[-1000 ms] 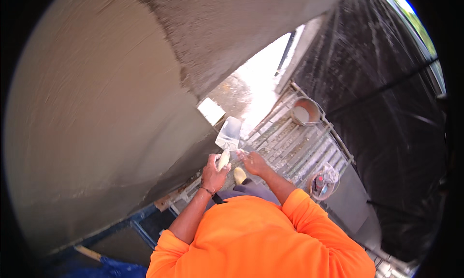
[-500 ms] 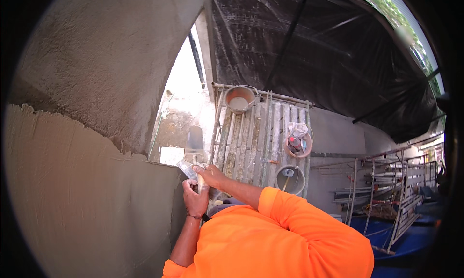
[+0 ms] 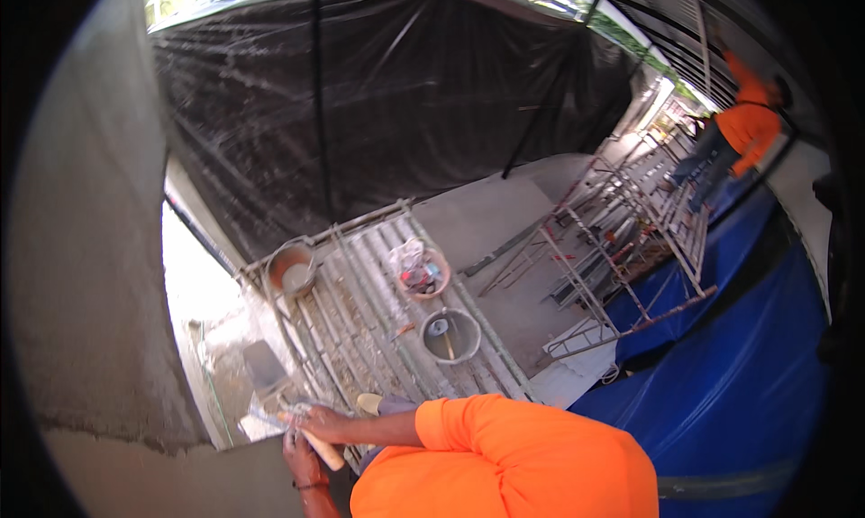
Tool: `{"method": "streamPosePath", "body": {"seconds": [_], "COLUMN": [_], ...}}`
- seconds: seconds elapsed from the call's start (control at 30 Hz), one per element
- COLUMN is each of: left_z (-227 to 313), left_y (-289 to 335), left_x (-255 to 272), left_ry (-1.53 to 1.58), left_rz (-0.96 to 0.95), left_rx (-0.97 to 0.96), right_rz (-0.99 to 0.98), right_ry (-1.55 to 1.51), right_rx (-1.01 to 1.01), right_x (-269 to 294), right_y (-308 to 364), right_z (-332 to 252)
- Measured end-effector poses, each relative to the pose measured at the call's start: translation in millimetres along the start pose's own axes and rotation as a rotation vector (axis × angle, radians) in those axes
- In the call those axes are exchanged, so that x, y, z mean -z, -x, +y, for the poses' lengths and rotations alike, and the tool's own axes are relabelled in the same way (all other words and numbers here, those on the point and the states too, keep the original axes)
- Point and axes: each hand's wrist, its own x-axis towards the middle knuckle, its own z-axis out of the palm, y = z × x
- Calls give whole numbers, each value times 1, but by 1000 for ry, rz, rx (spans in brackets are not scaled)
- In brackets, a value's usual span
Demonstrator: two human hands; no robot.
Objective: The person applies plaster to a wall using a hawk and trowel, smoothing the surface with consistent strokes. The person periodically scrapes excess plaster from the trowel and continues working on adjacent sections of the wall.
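Note:
My hands are close together at the lower left, by the plastered wall (image 3: 99, 248). My right hand (image 3: 324, 422) is closed around a trowel with a pale wooden handle (image 3: 323, 450) that sticks out below it. Farther up and left, in line with that handle, is a broad grey blade (image 3: 264, 368). Just under it a second, narrower metal blade (image 3: 265, 416) shows beside my fingers. My left hand (image 3: 305, 461) is closed against the handle's left side. What its fingers grip is hidden.
A slatted scaffold platform (image 3: 360, 338) bears an orange-brown bucket (image 3: 293, 271), a pink tub (image 3: 431, 284) of bottles and rags, and a grey bucket (image 3: 464, 338) with a stick tool. Black sheeting (image 3: 405, 95) hangs behind. Scaffold frames (image 3: 622, 257), blue tarp (image 3: 721, 365) and a co-worker (image 3: 748, 126) are right.
My view has swung to the right and up, so the buckets and my hands now sit farther left. A co-worker and more blue tarp have come into view. Both hands stay together at the tools.

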Motion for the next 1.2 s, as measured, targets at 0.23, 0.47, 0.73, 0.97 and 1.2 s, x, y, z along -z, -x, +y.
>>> {"method": "streamPosePath", "body": {"seconds": [0.23, 0.47, 0.73, 0.97, 1.2], "left_z": [10, 2, -3, -14, -32], "left_y": [-16, -85, -160, -205, -259], "left_x": [-20, -45, -61, -33, 34], "left_ry": [223, 181, -165, -566, -1423], "left_rz": [-55, -68, -6, 69, -140], "left_rx": [198, 260, 268, -43, -122], "right_rz": [-97, 91, 352, 802, 539], "right_ry": [-228, -137, -585, 377, 567], "right_rx": [82, 154, 478, 129, -1046], "right_x": [33, 73, 164, 304, 285], "right_y": [9, -21, -44, -21, 175], "right_z": [4, 12, 11, 173, 381]}}
